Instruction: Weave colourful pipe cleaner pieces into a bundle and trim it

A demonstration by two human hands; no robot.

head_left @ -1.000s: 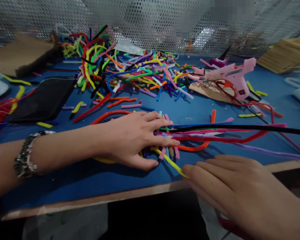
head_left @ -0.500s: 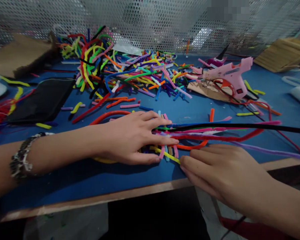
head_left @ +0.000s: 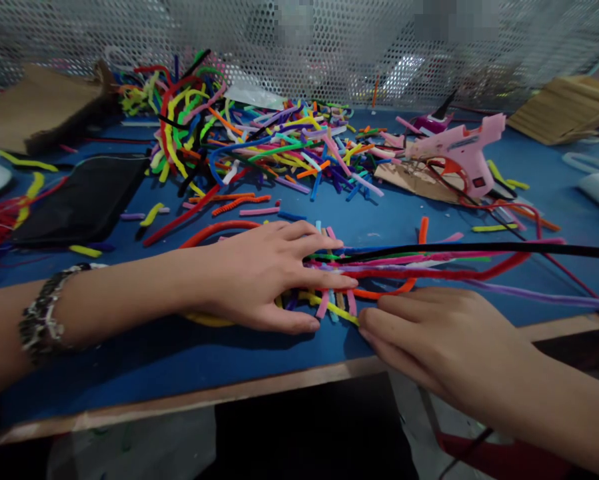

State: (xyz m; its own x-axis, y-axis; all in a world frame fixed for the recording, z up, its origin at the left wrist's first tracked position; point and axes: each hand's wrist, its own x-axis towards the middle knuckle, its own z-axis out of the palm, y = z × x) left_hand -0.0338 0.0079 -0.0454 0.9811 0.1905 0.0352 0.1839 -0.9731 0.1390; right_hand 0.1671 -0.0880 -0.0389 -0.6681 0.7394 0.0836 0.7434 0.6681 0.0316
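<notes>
My left hand (head_left: 269,277) lies flat, fingers spread, pressing on a woven bundle of coloured pipe cleaners (head_left: 336,300). Short pink and light-blue pieces cross the long strands there. Closed at the fingertips, my right hand (head_left: 429,330) pinches the end of a yellow pipe cleaner (head_left: 342,312) at the bundle's near side. Long strands stretch rightward past my right hand: a black pipe cleaner (head_left: 479,248), a red pipe cleaner (head_left: 454,275) and a purple pipe cleaner (head_left: 544,297) among them. My left palm hides part of the weave.
A heap of loose pipe cleaners (head_left: 279,143) covers the back of the blue table (head_left: 179,360). A pink glue gun (head_left: 472,157) rests on cardboard at the right, its cord trailing forward. At the left lie a black phone-like slab (head_left: 82,200) and brown cardboard (head_left: 39,110).
The black strand's right part has dropped slightly, and the purple strand's right end has risen a little. Both hands stay in nearly the same place.
</notes>
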